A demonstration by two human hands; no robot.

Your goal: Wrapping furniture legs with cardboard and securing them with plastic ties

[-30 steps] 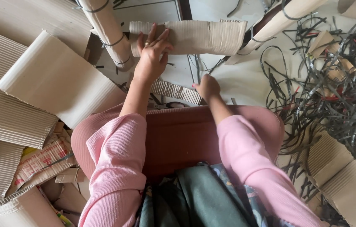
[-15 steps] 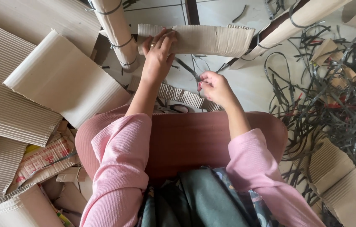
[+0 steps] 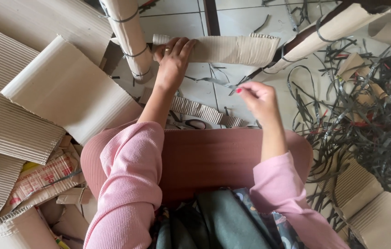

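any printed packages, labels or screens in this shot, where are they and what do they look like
Printed cardboard piece: lower left on the floor, beside the person's left sleeve, partly under plain corrugated sheets; flat, pale cream with red printing.
Yellow scrap: just above it, only a small edge shows, kind unclear.
No screens or signs; the corrugated roll under the left hand is plain brown.

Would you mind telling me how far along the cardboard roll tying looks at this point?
Done: two rolls nearby, one tied roll and another, already carry dark bands. In hand: the left hand presses the rolled corrugated sheet closed, with no band visible on it, while the right hand pinches a dark strap. Left: flat corrugated sheets lie unrolled, and a heap of loose straps sits to the right.
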